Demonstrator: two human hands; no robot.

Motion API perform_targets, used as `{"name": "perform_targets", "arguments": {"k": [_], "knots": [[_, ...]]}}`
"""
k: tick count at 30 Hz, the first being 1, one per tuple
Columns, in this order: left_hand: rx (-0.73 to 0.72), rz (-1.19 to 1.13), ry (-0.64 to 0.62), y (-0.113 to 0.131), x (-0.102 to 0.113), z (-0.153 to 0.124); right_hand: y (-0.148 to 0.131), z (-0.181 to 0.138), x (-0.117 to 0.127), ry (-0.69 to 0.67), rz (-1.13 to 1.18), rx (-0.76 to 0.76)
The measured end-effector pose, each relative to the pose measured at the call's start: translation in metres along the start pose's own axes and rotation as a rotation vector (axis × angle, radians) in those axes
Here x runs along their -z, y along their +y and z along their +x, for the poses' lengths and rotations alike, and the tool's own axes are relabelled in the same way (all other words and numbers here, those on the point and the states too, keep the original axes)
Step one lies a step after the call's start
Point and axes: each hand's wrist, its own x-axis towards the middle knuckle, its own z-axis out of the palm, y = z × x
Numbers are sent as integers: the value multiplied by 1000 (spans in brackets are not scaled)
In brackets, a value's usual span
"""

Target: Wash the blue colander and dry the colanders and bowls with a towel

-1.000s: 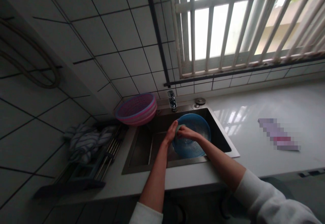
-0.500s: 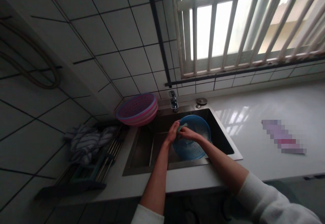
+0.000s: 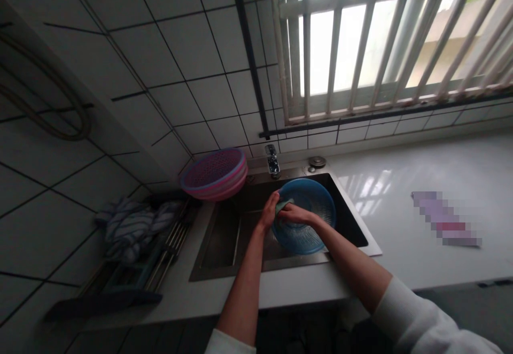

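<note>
A blue plastic colander [image 3: 310, 220] is held tilted over the steel sink [image 3: 224, 241]. My left hand [image 3: 269, 212] grips its left rim. My right hand [image 3: 294, 214] presses a small greenish cloth [image 3: 284, 205] against the inside of the colander near that rim. Both hands sit close together, over the middle of the sink.
A pink colander stack [image 3: 216, 173] rests at the sink's back left corner, beside the tap [image 3: 272, 161]. A striped cloth [image 3: 132, 223] lies on a dish rack [image 3: 160, 252] to the left. White counter [image 3: 420, 183] spreads right, under a barred window [image 3: 380, 38].
The hands and the blue colander stay over the sink. The cloth has shifted slightly along the colander's rim, and the view has moved a little.
</note>
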Motion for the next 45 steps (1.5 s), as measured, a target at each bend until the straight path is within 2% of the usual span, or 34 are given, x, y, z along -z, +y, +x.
{"name": "perform_targets", "arguments": {"k": [4,6,7,8,11,12,13,14,15,18,19,20,21,24,26,27,29,31,34,36,38,42,43,45], "knots": [[-24,-15,-24,0,-2,1,-12,1,15,449,326,133],[-34,-21,-37,-2,-4,0,-17,0,20,575,401,126],[-42,-21,-40,-2,-5,0,-17,-2,20,562,392,115],[-50,-21,-37,-3,-5,0,-16,-3,17,494,361,102],[-40,-19,-25,-4,-3,-1,-10,-6,3,127,241,26],[-31,-12,-25,-4,-2,-1,-8,-5,-1,44,212,-2],[-26,-3,-25,-4,-1,-1,-6,-4,-2,21,194,-16],[-28,4,-27,-4,0,-2,-5,-2,-2,63,189,-12],[-36,7,-30,-4,1,-2,-5,0,1,167,198,7],[-13,-31,-46,-3,3,-5,-10,3,17,582,296,56],[33,-49,-58,-3,3,-7,-11,2,22,648,330,62],[89,-67,-66,-4,3,-8,-13,1,24,642,351,61],[138,-85,-70,-4,3,-10,-13,-1,24,563,352,50],[177,-113,-48,-7,3,-11,-11,-8,11,128,241,-46],[134,-83,-15,-8,3,-9,-8,-10,0,-33,164,-84],[119,-59,-3,-9,3,-8,-7,-10,-4,-44,140,-76],[105,-29,-6,-11,2,-5,-9,-9,-5,37,133,-26],[93,-26,-35,-11,0,-4,-13,-7,1,207,196,32],[64,-9,-67,-11,-3,-5,-23,-6,16,555,348,84],[19,11,-92,-12,-4,-6,-27,-8,22,677,348,74],[-41,25,-122,-15,-5,-6,-28,-10,19,618,249,65],[-113,21,-142,-21,-1,-3,-19,-8,4,265,78,65],[-120,24,-140,-21,0,-3,-16,-6,4,246,81,72],[-118,38,-132,-21,1,-3,-14,-3,12,313,117,97]]}}
